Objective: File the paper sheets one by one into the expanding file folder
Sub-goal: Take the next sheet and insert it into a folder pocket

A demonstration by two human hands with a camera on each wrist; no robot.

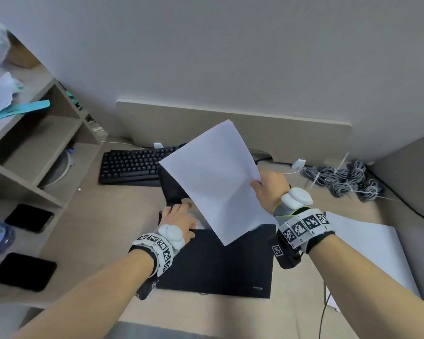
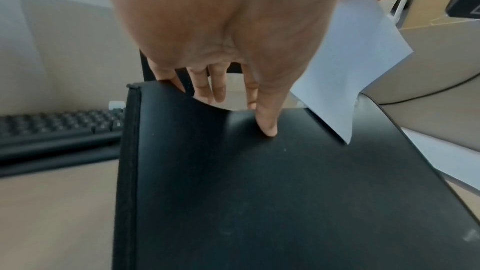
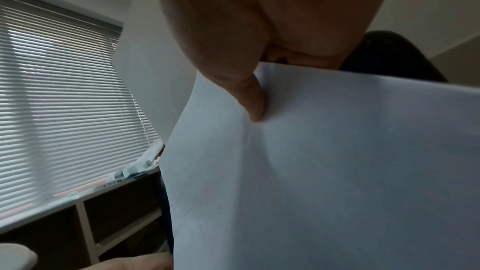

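A black expanding file folder (image 1: pixel 220 263) lies on the desk in front of me, its open mouth facing away. My left hand (image 1: pixel 179 217) grips the folder's front panel (image 2: pixel 259 182): thumb on the outside, fingers (image 2: pixel 215 87) curled over the notched edge into a pocket. My right hand (image 1: pixel 267 188) pinches a white paper sheet (image 1: pixel 213 177) at its right edge, holding it tilted in the air above the folder's mouth. The thumb presses on the sheet (image 3: pixel 324 161) in the right wrist view. A stack of white sheets (image 1: pixel 372 243) lies on the desk to the right.
A black keyboard (image 1: pixel 130 166) sits behind the folder. Coiled grey cables (image 1: pixel 343 177) lie at the back right. Shelving (image 1: pixel 34 143) stands on the left, with two black flat objects (image 1: pixel 28 217) on the desk beside it. A cable (image 1: pixel 322 316) hangs off the front edge.
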